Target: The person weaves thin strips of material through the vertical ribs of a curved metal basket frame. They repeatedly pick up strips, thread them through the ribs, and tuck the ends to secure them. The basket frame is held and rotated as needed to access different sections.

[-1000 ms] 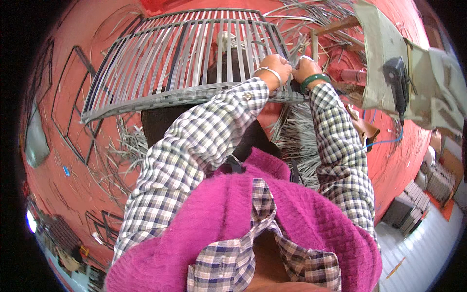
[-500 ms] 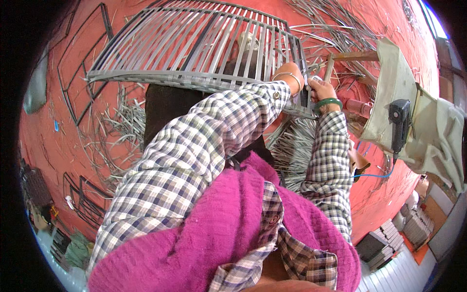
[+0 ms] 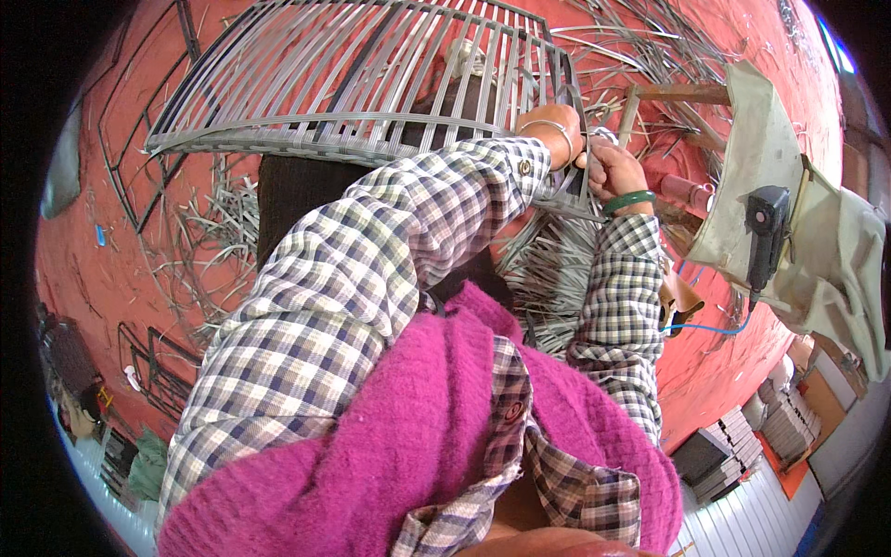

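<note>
Grey synthetic wicker strips meet under two bare hands at the right-hand corner of a slatted frame (image 3: pixel 371 84), where the right hand (image 3: pixel 614 169) has its fingers curled shut around a strip (image 3: pixel 557 200) just below the frame's edge rail; the left hand (image 3: pixel 564 130), a thin metal bangle on its wrist, rests against that same rail, its fingers hidden behind the frame, so whether they pinch or lie flat cannot be told. A green bangle (image 3: pixel 631 198) rings the right wrist, and checked sleeves run back from both hands to a magenta knitted vest (image 3: pixel 436 418). Doing this wrap well appears to depend on keeping the strip flat and taut against the rail, with the left hand steadying the frame while the right draws the strip snug beside its neighbours, without twist or gap. The frame tilts across the person's lap, above a loose sheaf of spare strips (image 3: pixel 557 278). Beyond lie offcuts on a red floor (image 3: pixel 733 362), a wooden stool draped with pale cloth (image 3: pixel 798 223), and a black tool (image 3: pixel 766 232) on a blue cord.
</note>
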The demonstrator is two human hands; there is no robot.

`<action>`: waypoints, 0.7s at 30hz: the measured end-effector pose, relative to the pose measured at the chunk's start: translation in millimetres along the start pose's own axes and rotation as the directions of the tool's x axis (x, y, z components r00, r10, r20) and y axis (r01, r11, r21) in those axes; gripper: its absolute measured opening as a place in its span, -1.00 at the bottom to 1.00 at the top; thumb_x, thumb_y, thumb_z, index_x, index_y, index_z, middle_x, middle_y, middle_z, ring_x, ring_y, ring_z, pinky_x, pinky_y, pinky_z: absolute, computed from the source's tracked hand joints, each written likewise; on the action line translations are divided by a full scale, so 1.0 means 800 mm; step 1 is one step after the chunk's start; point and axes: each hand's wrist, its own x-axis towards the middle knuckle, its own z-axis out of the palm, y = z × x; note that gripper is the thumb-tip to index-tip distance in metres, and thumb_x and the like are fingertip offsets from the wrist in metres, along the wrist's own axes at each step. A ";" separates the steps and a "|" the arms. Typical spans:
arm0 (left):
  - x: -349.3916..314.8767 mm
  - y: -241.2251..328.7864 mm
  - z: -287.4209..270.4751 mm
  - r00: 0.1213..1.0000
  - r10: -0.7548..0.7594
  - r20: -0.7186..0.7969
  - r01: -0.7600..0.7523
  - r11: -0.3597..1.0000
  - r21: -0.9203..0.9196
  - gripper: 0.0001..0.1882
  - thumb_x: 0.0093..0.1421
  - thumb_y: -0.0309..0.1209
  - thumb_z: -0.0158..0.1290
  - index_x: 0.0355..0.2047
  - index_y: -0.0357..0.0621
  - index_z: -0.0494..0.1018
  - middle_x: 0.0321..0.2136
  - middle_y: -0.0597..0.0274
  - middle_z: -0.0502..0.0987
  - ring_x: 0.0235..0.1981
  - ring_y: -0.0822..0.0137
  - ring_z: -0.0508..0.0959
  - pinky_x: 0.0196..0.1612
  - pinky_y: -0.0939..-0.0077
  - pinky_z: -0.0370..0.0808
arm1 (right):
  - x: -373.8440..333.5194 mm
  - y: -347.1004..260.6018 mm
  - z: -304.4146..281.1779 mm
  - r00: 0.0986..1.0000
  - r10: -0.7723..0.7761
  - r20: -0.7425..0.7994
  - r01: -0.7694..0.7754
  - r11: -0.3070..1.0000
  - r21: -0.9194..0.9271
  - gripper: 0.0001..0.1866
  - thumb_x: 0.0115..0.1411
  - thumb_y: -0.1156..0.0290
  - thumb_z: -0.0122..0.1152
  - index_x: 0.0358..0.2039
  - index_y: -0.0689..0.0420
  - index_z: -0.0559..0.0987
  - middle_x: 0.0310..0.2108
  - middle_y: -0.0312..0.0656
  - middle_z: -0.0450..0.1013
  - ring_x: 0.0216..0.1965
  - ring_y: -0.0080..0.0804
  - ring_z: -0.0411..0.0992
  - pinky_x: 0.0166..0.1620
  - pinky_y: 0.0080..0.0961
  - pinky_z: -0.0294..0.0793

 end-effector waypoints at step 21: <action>-0.088 -0.052 -0.059 0.843 0.532 -0.075 -0.531 0.846 0.037 -0.64 0.02 -0.02 0.12 -0.40 -0.04 0.51 -0.43 0.20 0.52 -0.37 0.17 0.54 -0.31 0.32 0.44 | -0.095 0.013 -0.047 0.892 -0.318 -0.321 0.421 0.844 0.333 -0.84 0.28 0.34 -0.02 -0.33 0.15 0.45 -0.22 -0.19 0.43 -0.12 -0.43 0.40 0.06 -0.36 0.27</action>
